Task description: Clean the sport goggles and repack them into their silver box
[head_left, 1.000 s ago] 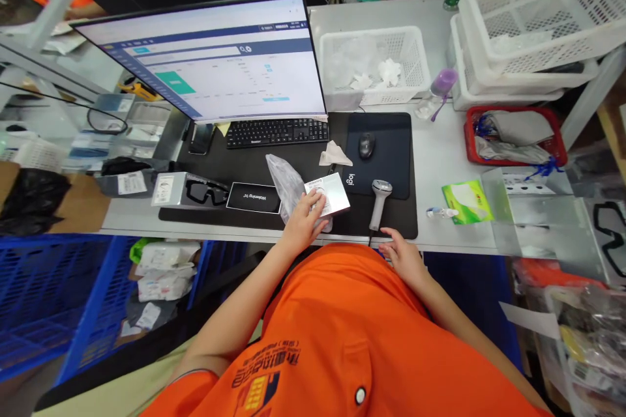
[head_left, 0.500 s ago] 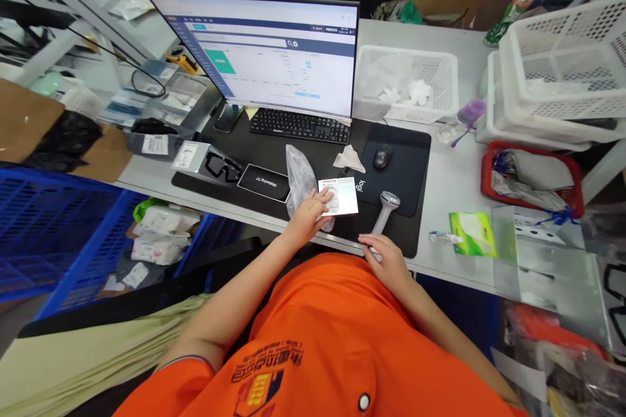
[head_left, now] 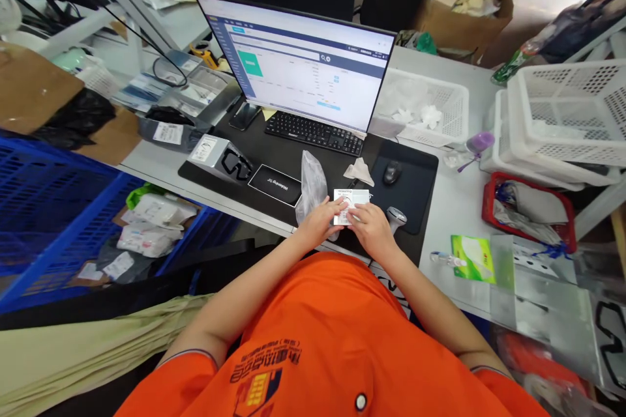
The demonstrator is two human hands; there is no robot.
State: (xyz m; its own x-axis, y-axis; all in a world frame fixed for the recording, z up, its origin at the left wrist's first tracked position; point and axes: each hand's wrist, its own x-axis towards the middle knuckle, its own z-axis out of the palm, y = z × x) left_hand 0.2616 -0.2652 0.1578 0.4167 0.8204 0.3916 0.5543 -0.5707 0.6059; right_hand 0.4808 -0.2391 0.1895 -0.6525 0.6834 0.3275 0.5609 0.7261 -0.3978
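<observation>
Two hands meet at the near desk edge: left hand (head_left: 319,225) and right hand (head_left: 374,232) curl their fingers around a small white box (head_left: 352,198) over the black desk mat (head_left: 288,158). Clear plastic bag (head_left: 312,182) just left, barcode scanner (head_left: 397,215) just right. Farther off sit the mouse (head_left: 392,172), keyboard (head_left: 313,133) and monitor (head_left: 303,65).

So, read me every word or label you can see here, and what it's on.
Nothing reads surely.
Monitor: screen text too small.
Black case: white lettering, blurred.
White box, held by left hand and right hand: label too small.
Orange shirt: dark print, blurred.
Grey box: sticker unreadable.
</observation>
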